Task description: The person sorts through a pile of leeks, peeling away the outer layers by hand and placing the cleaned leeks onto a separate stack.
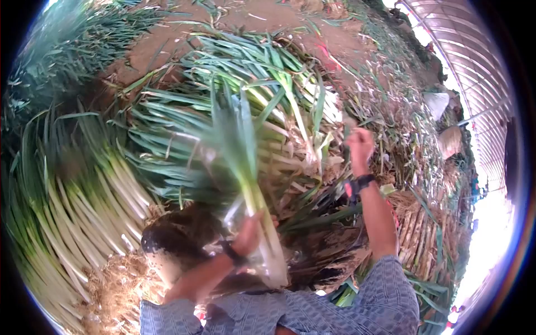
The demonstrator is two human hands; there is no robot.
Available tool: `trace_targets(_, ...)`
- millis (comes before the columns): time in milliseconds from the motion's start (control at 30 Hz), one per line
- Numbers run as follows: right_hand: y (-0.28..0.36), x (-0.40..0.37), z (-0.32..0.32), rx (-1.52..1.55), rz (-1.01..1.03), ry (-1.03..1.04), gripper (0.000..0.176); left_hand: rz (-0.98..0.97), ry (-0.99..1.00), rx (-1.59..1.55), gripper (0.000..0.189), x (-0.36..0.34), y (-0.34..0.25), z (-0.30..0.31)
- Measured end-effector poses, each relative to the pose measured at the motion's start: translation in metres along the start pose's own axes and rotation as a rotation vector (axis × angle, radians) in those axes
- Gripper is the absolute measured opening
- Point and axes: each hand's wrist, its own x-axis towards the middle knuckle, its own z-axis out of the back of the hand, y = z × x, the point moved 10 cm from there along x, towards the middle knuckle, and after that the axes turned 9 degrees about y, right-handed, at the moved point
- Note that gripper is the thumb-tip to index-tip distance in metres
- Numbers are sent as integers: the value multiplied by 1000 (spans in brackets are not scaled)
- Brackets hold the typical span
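My left hand (249, 234) is wrapped round a couple of long green onions (254, 201) near the lower part of their white stems. Their green leaves point away from me and blur with motion. My right hand (360, 144) is raised to the right, clear of these onions, its fingers curled. A pale blur shows at the fingertips, and what they hold, if anything, I cannot make out. Beyond both hands lies a loose pile of green onions (285, 84) with dry outer leaves.
On the left, green onions (84, 206) lie in a neat row, roots towards me. Stripped leaves and husks (402, 123) litter the ground at right. More stems (416, 231) lie stacked near my right elbow. A ribbed tunnel roof (474, 61) arches at far right.
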Motion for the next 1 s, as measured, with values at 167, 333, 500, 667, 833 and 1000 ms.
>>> trace_targets(167, -51, 8, 15, -487, -69, 333, 13, -65, 24, 57, 25, 21, 11, 11)
trace_targets(333, -103, -23, -113, -523, 19, 465, 9, -82, -27, 263, 24, 1, -6, -3)
trace_targets(500, -159, -9, -141, -688, -145, 434, 14, -469, -45, 527, 23, -37, -91, -58)
trace_targets(667, -162, -19, -143, -497, -551, 603, 24, -727, -226, 493, 28, 4, -129, 12)
trace_targets(833, -43, -54, -180, 262, -659, 847, 34, -727, -349, 492, 27, 5, -139, 29)
trace_targets(1000, -64, -72, -198, -245, -539, 746, 44, -586, -384, 316, 25, 21, -110, 75)
